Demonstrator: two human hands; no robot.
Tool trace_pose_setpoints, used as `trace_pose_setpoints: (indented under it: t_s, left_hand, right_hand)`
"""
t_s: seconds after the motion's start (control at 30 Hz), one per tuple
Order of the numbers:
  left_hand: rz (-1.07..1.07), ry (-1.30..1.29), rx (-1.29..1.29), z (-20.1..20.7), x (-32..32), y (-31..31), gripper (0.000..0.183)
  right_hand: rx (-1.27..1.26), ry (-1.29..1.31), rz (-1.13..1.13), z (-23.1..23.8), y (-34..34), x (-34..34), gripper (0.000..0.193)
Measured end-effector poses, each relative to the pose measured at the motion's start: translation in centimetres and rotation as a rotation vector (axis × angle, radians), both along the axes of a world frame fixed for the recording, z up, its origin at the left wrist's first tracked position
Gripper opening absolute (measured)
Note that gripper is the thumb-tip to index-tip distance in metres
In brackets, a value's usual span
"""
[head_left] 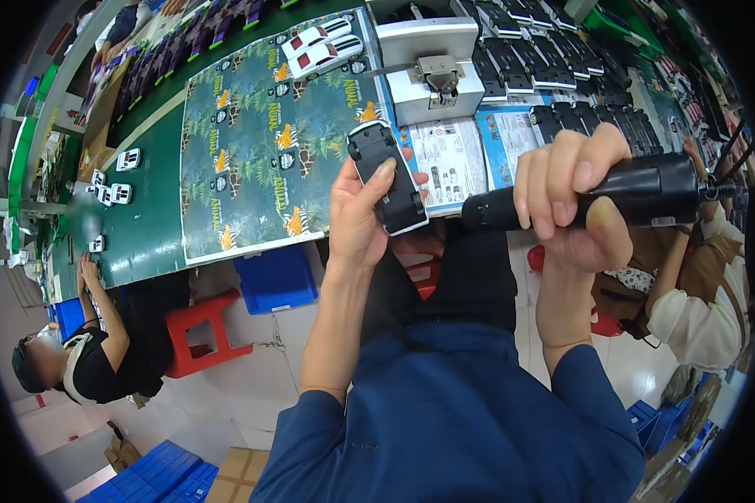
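My left hand (354, 210) is closed around a toy car (401, 194) at the near edge of the table, its thumb lying across the car. The car's black underside with its wheels faces up, and a thin white body rim shows around it. To the right, my right hand (572, 191) grips a black electric screwdriver (656, 186), held nearly level. Its narrower end points left toward the car, with a gap between them. A coiled cord leaves the tool's right end. The screwdriver's tip is too dark to make out.
A metal fixture (432, 71) stands beyond the car. Upturned toy cars (524, 63) lie in rows at the back right. Two white cars (323, 52) rest on a printed sheet (247, 159). Co-workers sit at left and right. A red stool (200, 331) and blue bin (275, 279) stand below.
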State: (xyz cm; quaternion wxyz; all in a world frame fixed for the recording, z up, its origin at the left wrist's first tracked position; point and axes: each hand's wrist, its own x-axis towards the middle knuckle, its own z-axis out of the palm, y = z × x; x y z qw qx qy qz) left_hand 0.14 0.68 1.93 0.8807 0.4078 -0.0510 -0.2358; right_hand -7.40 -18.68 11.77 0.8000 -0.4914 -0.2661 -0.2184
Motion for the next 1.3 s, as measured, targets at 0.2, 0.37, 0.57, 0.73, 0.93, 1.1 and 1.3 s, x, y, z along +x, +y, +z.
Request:
trace_pose_setpoints:
  t_s: [0.2,0.37,0.57,0.73,0.93,1.1,1.3]
  left_hand:
    - [-0.001,0.198,-0.172,0.3,0.3,0.0,0.038]
    - [-0.081,0.189,-0.263,1.1,0.2,0.1,0.056]
    - [-0.254,0.103,-0.399,-1.9,1.4,1.4,0.063]
    - [-0.155,0.088,-0.273,-0.6,0.8,1.7,0.057]
    - [-0.214,0.083,-0.371,-0.3,1.9,1.8,0.058]
    - [0.114,-0.672,0.617,0.6,5.5,4.1,0.044]
    - [-0.178,-1.382,1.359,0.2,10.0,8.3,0.055]
  right_hand:
    - [-0.027,-0.035,-0.014,0.2,1.4,0.8,0.022]
    - [-0.074,-0.020,-0.030,0.1,1.6,0.9,0.022]
    - [-0.071,-0.013,-0.022,0.0,1.5,0.7,0.022]
    - [-0.079,-0.023,-0.008,-0.1,1.0,0.8,0.023]
    - [-0.088,-0.049,0.031,-0.1,0.8,0.9,0.023]
    - [-0.093,-0.071,0.068,-0.5,-0.3,0.9,0.022]
    - [-0.136,-0.110,0.115,-0.9,-0.7,1.2,0.022]
